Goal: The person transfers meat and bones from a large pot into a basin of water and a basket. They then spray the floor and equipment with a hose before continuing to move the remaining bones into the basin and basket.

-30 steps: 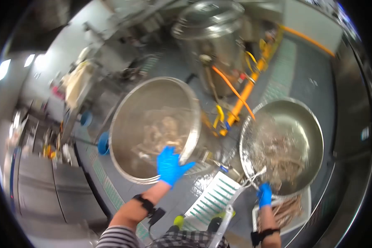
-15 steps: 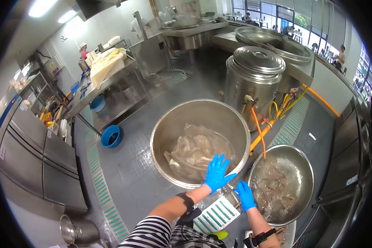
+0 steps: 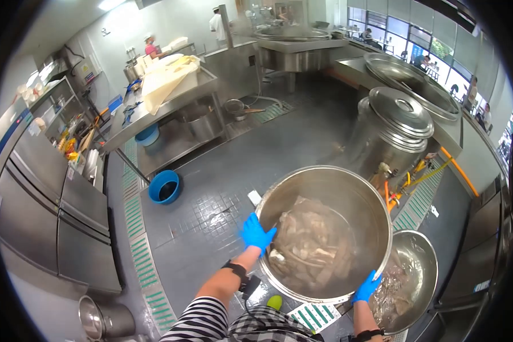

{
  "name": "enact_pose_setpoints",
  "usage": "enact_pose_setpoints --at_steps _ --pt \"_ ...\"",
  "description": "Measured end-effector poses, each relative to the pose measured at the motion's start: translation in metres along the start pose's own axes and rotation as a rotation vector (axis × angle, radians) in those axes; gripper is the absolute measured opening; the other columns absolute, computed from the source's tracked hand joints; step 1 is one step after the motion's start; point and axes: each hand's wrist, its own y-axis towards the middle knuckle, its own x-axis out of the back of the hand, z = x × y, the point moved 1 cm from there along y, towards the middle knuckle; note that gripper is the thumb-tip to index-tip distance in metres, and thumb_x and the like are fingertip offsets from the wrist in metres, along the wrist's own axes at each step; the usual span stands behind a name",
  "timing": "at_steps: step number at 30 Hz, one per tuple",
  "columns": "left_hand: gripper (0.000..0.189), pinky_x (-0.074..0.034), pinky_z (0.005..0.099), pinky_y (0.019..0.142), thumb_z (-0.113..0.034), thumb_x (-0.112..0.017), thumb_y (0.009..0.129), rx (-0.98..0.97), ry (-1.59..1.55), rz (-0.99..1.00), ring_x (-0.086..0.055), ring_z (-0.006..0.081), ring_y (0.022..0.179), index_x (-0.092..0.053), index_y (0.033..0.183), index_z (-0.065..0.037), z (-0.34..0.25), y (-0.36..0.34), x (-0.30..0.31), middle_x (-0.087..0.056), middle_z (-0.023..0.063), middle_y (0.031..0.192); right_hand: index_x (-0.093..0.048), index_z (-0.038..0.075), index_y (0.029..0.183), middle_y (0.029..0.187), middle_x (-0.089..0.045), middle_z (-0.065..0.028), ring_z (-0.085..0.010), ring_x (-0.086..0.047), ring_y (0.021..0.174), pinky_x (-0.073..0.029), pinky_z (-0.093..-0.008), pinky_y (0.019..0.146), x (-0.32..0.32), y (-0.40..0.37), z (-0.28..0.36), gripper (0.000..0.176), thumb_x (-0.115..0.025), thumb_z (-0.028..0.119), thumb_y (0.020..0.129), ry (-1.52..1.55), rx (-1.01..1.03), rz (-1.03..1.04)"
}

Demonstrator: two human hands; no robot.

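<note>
Pot (image 3: 359, 199) of meat (image 3: 305, 239) sits at one o'clock, seemingly being steadied, left hand (image 3: 257, 232) spread at its nine o'clock rim, right hand (image 3: 366, 288) gripping near five; moving it needs tight hands.

The room is bright, lit by a ceiling light (image 3: 112, 4) at upper left and by daylight through the windows (image 3: 407, 34) at upper right — the panes nearly washed out. Glare streaks the wet floor (image 3: 216, 218) and the metal lid (image 3: 402, 108). Fisheye distortion bends straight lines toward black, rounded edges, and far figures look soft — too small for detail.
</note>
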Motion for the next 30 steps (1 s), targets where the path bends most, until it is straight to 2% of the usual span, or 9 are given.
enact_pose_setpoints --at_steps 3,10,13,14,17,18,22,24,30 --pt "0.08 -0.036 0.0403 0.087 -0.036 -0.065 0.066 0.088 -0.193 0.096 -0.041 0.0365 0.104 -0.025 0.124 0.003 -0.007 0.006 0.006 -0.042 0.0231 0.114 -0.027 0.004 0.125 0.119 -0.039 -0.0115 -0.0207 -0.045 0.1 -0.039 -0.0307 0.084 -0.005 -0.01 0.025 0.047 -0.042 0.026 0.087 0.063 -0.091 -0.066" --pt "0.08 -0.033 0.0397 0.09 -0.033 -0.063 0.068 0.073 -0.112 0.008 -0.04 0.0356 0.107 -0.022 0.125 0.004 0.012 0.013 -0.025 -0.042 0.0244 0.114 -0.028 0.005 0.124 0.113 -0.044 -0.0101 -0.0197 -0.046 0.098 -0.04 -0.0317 0.083 -0.006 -0.005 0.035 0.043 -0.041 0.023 0.088 0.313 -0.231 0.056" --pt "0.082 -0.029 0.0389 0.094 -0.031 -0.063 0.068 0.092 -0.159 -0.007 -0.036 0.0353 0.111 -0.02 0.126 0.005 0.029 0.014 -0.043 -0.038 0.0247 0.119 -0.028 0.002 0.124 0.114 -0.044 -0.0111 -0.0182 -0.045 0.098 -0.039 -0.0305 0.083 0.017 0.01 -0.006 0.048 -0.048 0.019 0.084 -0.029 -0.127 -0.012" --pt "0.081 -0.029 0.0386 0.094 -0.031 -0.064 0.067 0.077 -0.177 -0.021 -0.036 0.035 0.112 -0.02 0.126 0.005 0.032 0.016 -0.047 -0.037 0.0245 0.12 -0.026 0.0 0.125 0.115 -0.043 -0.0126 -0.0186 -0.044 0.1 -0.036 -0.0311 0.086 -0.003 -0.003 0.054 0.051 -0.05 0.018 0.083 -0.195 -0.117 0.001" --pt "0.078 -0.028 0.0379 0.095 -0.029 -0.064 0.067 0.086 -0.234 -0.02 -0.035 0.0345 0.113 -0.023 0.125 0.005 0.034 0.019 -0.049 -0.037 0.0239 0.121 -0.026 -0.001 0.126 0.12 -0.04 -0.0194 -0.0287 -0.042 0.107 -0.032 -0.0339 0.09 -0.012 0.008 0.098 0.056 -0.053 0.013 0.079 -0.978 0.663 0.092" --pt "0.077 -0.028 0.0374 0.095 -0.028 -0.064 0.067 0.121 -0.262 -0.021 -0.035 0.0342 0.113 -0.025 0.124 0.006 0.032 0.018 -0.044 -0.036 0.0236 0.121 -0.026 -0.001 0.126 0.12 -0.04 -0.0194 -0.0287 -0.042 0.107 -0.032 -0.0339 0.09 -0.025 0.012 0.116 0.056 -0.053 0.013 0.079 -0.989 0.657 0.096" --pt "0.074 -0.029 0.0363 0.095 -0.027 -0.065 0.066 0.184 -0.23 0.063 -0.035 0.0336 0.114 -0.028 0.122 0.006 0.018 0.016 -0.027 -0.036 0.0231 0.122 -0.041 0.004 0.118 0.112 -0.048 -0.0162 -0.0313 -0.045 0.102 -0.036 -0.0367 0.087 -0.092 0.045 0.126 0.045 -0.054 0.016 0.077 -0.723 0.575 0.653" --pt "0.073 -0.03 0.0363 0.094 -0.026 -0.066 0.066 0.124 -0.296 0.017 -0.036 0.0335 0.113 -0.03 0.121 0.006 0.024 0.017 -0.033 -0.036 0.0229 0.122 -0.046 0.006 0.114 0.106 -0.051 -0.0166 -0.0319 -0.048 0.098 -0.038 -0.0387 0.085 -0.127 0.06 0.084 0.04 -0.053 0.021 0.077 -0.787 0.349 0.841" --pt "0.073 -0.034 0.0375 0.089 -0.023 -0.069 0.063 0.085 -0.172 -0.033 -0.041 0.0326 0.106 -0.032 0.119 0.005 0.032 0.021 -0.039 -0.043 0.0216 0.114 -0.051 0.004 0.106 0.103 -0.053 -0.0197 -0.0341 -0.051 0.094 -0.041 -0.0389 0.081 -0.22 0.027 -0.022 0.047 -0.052 0.034 0.07 -1.149 0.42 1.486"
